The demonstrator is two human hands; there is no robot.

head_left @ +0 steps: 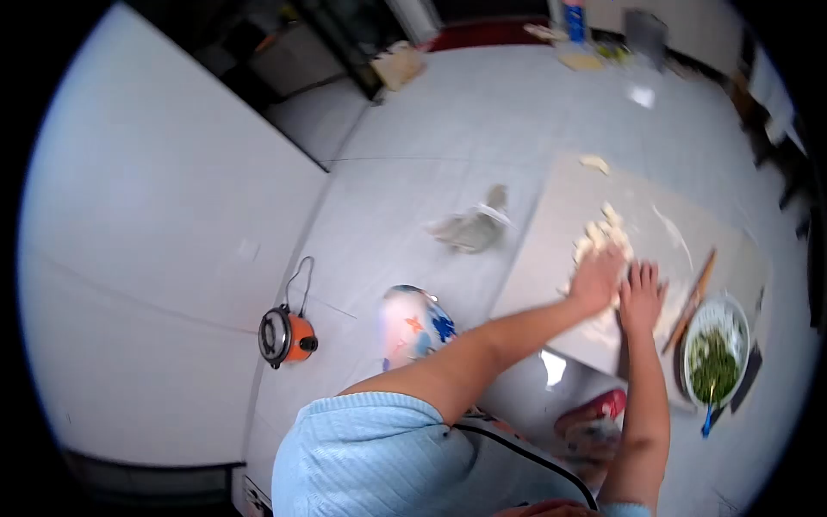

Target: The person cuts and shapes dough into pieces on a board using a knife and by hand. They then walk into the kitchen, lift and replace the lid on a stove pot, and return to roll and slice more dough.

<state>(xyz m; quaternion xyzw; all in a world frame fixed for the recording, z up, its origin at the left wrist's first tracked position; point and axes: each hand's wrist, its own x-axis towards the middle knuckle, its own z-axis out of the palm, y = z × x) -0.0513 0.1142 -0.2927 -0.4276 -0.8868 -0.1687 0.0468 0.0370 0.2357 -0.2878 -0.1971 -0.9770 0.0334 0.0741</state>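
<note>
pale dough pieces (603,231) lie on the board (541,274) in a loose, elongated heap, its long axis running away from the person toward the far edge. the left hand (599,278) lies flat, unclosed, over the near end; the right hand (642,297) lies beside it, fingers extended. rightward lie a rolling pin (692,297) and a bowl (728,312) of greens (713,366).
</note>
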